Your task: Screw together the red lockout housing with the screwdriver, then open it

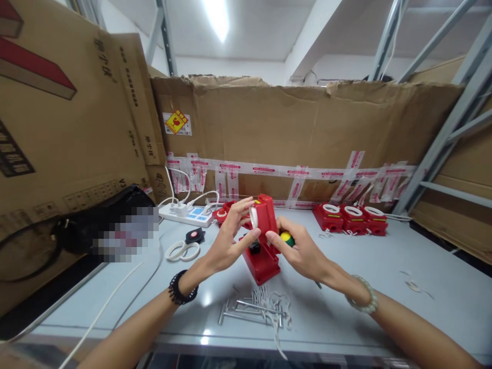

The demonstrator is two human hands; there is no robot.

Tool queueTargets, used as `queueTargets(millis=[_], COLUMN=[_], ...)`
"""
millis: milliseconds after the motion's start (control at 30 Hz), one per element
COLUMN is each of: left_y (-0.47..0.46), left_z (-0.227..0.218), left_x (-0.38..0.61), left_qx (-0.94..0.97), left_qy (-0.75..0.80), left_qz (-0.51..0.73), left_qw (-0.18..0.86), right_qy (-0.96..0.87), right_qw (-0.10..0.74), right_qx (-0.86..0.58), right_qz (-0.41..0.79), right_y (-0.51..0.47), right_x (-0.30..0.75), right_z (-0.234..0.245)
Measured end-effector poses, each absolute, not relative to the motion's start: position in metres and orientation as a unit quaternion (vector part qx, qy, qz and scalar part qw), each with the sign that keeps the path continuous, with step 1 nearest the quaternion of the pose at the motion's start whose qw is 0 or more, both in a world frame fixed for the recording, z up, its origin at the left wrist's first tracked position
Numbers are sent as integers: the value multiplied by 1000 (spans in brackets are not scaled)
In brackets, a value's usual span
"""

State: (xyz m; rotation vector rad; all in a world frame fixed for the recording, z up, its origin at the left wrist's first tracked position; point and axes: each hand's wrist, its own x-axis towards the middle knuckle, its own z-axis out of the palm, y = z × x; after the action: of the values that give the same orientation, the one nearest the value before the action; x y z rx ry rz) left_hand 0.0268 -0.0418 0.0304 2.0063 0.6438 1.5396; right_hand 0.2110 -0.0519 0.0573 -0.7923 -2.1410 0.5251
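Observation:
A red plastic box [264,245] is held up over the grey table [384,287], its hinged lid tilted upward. My left hand [230,238] grips the lid from the left, thumb and fingers pinched on its edges. From the right, my right hand [302,251] holds the box and also a tool with a yellow-and-green handle [286,238] tucked in the palm. A pile of long metal screws [249,309] lies on the table just below the box.
Three closed red boxes [350,218] stand in a row at the back right. White scissors [183,250], a white power strip [188,213] with cables and a black bag [103,220] lie left. Cardboard walls [300,128] and metal shelf posts [446,138] surround the table.

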Motion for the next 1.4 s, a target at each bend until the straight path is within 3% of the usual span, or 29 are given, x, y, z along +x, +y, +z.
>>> queueTargets(millis=[133, 367, 433, 700, 833, 1033, 1233, 1400], left_y=[-38, -27, -26, -43, -41, -29, -41, -38], left_z=[28, 19, 17, 28, 31, 25, 29, 33], left_x=[28, 29, 28, 28, 31, 27, 23, 20], left_qx=[721, 668, 660, 712, 667, 588, 722, 716], left_qy=[235, 354, 370, 272, 279, 325, 294, 273], left_qz=[586, 576, 560, 610, 632, 590, 577, 570], left_qw=[286, 312, 336, 218, 278, 447, 246, 296], right_qy=[-839, -895, -899, -858, -856, -887, -856, -848], right_qw=[399, 336, 320, 383, 382, 346, 393, 400], right_qx=[-301, -293, -298, -317, -313, -306, -318, -306], right_qz=[216, -2, -18, 130, 149, 36, 111, 166], right_y=[-53, -46, -46, -51, -52, -51, -50, -51], right_x=[214, 213, 211, 210, 211, 209, 212, 214], right_z=[61, 45, 43, 53, 54, 46, 48, 54])
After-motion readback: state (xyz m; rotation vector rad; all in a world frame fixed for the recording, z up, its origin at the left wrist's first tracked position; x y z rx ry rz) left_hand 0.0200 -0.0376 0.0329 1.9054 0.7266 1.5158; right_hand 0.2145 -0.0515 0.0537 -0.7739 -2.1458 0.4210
